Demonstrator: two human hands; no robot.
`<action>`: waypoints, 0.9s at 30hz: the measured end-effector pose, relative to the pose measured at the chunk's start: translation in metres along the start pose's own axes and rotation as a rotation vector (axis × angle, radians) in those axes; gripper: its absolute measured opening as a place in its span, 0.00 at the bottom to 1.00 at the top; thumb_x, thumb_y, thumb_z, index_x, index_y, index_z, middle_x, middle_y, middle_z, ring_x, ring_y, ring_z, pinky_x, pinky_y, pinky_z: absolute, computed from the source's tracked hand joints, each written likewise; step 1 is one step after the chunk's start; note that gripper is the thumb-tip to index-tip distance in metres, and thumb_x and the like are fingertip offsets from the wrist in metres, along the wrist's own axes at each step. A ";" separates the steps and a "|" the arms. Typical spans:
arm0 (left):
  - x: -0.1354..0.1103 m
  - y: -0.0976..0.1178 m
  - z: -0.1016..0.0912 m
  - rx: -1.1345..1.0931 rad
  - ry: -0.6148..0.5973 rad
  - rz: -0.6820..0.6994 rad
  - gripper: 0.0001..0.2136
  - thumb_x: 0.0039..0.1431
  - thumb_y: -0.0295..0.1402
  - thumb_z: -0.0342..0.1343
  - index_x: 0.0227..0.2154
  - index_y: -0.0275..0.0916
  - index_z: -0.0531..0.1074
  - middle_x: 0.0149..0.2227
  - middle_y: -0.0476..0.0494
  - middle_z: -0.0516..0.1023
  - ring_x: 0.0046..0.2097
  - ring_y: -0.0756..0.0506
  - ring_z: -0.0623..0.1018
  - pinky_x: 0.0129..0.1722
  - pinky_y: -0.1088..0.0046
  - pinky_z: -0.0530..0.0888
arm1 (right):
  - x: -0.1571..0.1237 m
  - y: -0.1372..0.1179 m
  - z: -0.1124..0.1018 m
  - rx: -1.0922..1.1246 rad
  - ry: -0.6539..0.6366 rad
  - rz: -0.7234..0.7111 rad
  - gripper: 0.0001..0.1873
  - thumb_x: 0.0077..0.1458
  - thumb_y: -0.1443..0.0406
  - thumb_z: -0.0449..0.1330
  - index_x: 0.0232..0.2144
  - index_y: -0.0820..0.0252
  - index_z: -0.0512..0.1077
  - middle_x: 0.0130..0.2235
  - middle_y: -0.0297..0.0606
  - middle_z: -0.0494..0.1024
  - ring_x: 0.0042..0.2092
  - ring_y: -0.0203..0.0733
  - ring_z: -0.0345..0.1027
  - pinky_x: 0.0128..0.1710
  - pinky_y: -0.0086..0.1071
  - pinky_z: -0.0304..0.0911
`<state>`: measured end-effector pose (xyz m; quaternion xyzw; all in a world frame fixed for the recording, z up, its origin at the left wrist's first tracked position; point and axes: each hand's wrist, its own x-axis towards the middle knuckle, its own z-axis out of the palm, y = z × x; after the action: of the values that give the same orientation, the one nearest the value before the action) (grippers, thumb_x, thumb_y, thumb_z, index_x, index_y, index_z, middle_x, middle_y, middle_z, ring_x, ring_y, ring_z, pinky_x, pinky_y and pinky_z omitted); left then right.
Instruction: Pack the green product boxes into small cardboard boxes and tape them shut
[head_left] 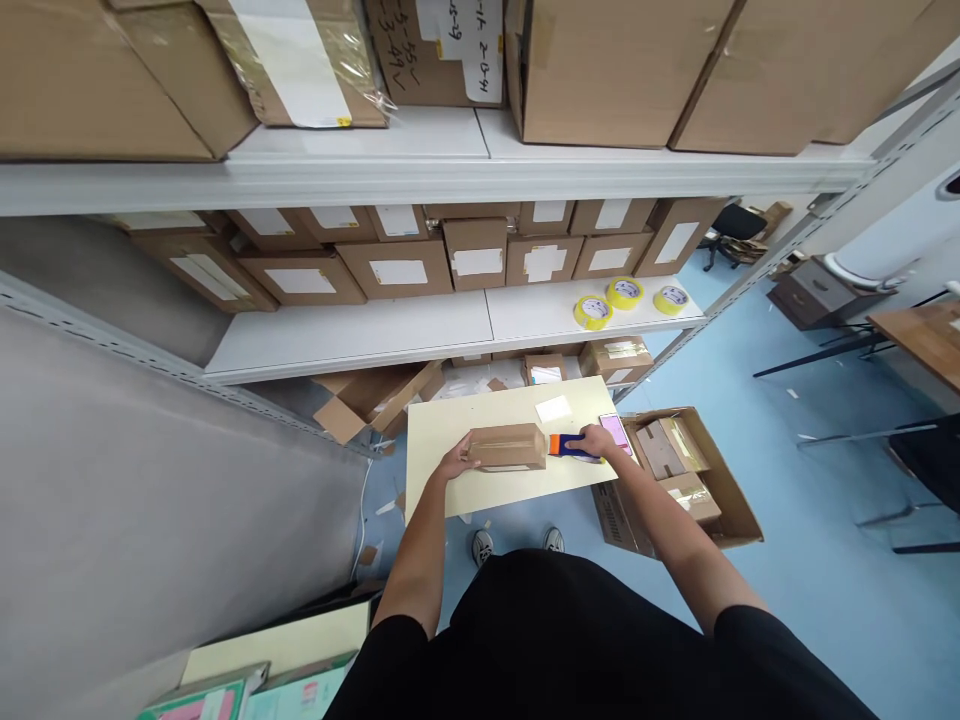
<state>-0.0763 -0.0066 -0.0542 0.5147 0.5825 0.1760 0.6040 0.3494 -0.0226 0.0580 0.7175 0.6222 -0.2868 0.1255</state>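
Observation:
A small brown cardboard box (507,446) lies on a pale yellow table (480,482), with a strip of clear tape along its top. My left hand (456,461) grips the box's left end, fingers closed on it. My right hand (598,441) is closed round an orange and blue tape dispenser (568,447), whose front end meets the box's right end. A white label (553,408) and a pink sheet (616,432) lie on the table beyond my right hand.
Grey shelving (450,325) full of labelled cardboard boxes stands behind the table. Three yellow tape rolls (625,293) sit on its middle shelf. An open carton (724,480) with small boxes is on the blue floor to the right. Desks and chair legs stand far right.

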 end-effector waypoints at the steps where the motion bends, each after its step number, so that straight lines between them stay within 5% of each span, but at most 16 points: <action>1: -0.002 -0.002 -0.009 -0.002 0.019 -0.036 0.53 0.36 0.42 0.80 0.68 0.37 0.66 0.57 0.32 0.81 0.61 0.32 0.78 0.62 0.55 0.73 | 0.000 -0.011 0.002 0.025 -0.003 -0.028 0.31 0.54 0.39 0.66 0.39 0.60 0.84 0.41 0.47 0.86 0.43 0.48 0.79 0.37 0.30 0.62; 4: -0.010 -0.003 -0.030 0.077 0.198 -0.127 0.51 0.36 0.41 0.81 0.67 0.37 0.68 0.61 0.30 0.77 0.66 0.30 0.73 0.65 0.57 0.69 | 0.001 -0.048 0.002 0.057 0.015 -0.078 0.29 0.56 0.39 0.64 0.36 0.58 0.83 0.37 0.41 0.86 0.41 0.46 0.78 0.35 0.29 0.59; 7: -0.020 0.005 -0.034 0.123 0.379 -0.078 0.43 0.48 0.45 0.75 0.67 0.38 0.68 0.65 0.31 0.74 0.67 0.32 0.71 0.66 0.60 0.68 | 0.000 -0.098 0.001 0.056 0.055 -0.116 0.30 0.58 0.38 0.62 0.35 0.57 0.83 0.37 0.42 0.86 0.41 0.46 0.79 0.33 0.29 0.59; 10: -0.026 0.020 -0.026 0.039 0.421 0.021 0.37 0.65 0.54 0.59 0.71 0.39 0.62 0.68 0.33 0.71 0.66 0.36 0.73 0.64 0.64 0.69 | -0.002 -0.157 0.004 0.051 0.070 -0.156 0.32 0.58 0.37 0.60 0.37 0.59 0.83 0.41 0.47 0.86 0.44 0.48 0.80 0.34 0.30 0.61; 13: -0.028 0.033 -0.023 0.080 0.462 -0.098 0.42 0.68 0.59 0.50 0.74 0.34 0.54 0.71 0.30 0.65 0.68 0.34 0.70 0.63 0.63 0.69 | -0.008 -0.211 0.009 0.045 0.070 -0.145 0.34 0.59 0.37 0.59 0.41 0.61 0.82 0.45 0.52 0.85 0.47 0.51 0.80 0.36 0.30 0.64; 16: -0.029 0.038 -0.028 0.167 0.458 -0.168 0.35 0.70 0.57 0.45 0.68 0.35 0.66 0.65 0.31 0.73 0.65 0.33 0.74 0.61 0.62 0.70 | -0.012 -0.240 0.010 0.043 0.073 -0.128 0.33 0.59 0.41 0.61 0.46 0.63 0.81 0.48 0.54 0.85 0.49 0.53 0.80 0.39 0.31 0.67; 21: -0.032 0.043 -0.008 0.242 0.437 -0.148 0.28 0.71 0.53 0.45 0.60 0.39 0.73 0.60 0.33 0.79 0.62 0.34 0.76 0.59 0.61 0.70 | -0.010 -0.217 -0.004 0.093 0.039 -0.108 0.27 0.60 0.47 0.61 0.44 0.65 0.82 0.48 0.55 0.85 0.49 0.55 0.80 0.38 0.33 0.67; 27: -0.020 0.058 0.084 0.323 0.438 -0.119 0.30 0.73 0.50 0.40 0.68 0.37 0.63 0.64 0.28 0.73 0.64 0.34 0.75 0.59 0.61 0.70 | -0.009 -0.106 -0.024 0.185 -0.030 -0.179 0.20 0.55 0.48 0.68 0.32 0.59 0.82 0.39 0.45 0.86 0.43 0.49 0.79 0.35 0.30 0.64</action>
<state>0.0149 -0.0340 -0.0129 0.5190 0.7490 0.1519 0.3829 0.2522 0.0030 0.1011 0.6632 0.6528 -0.3637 0.0421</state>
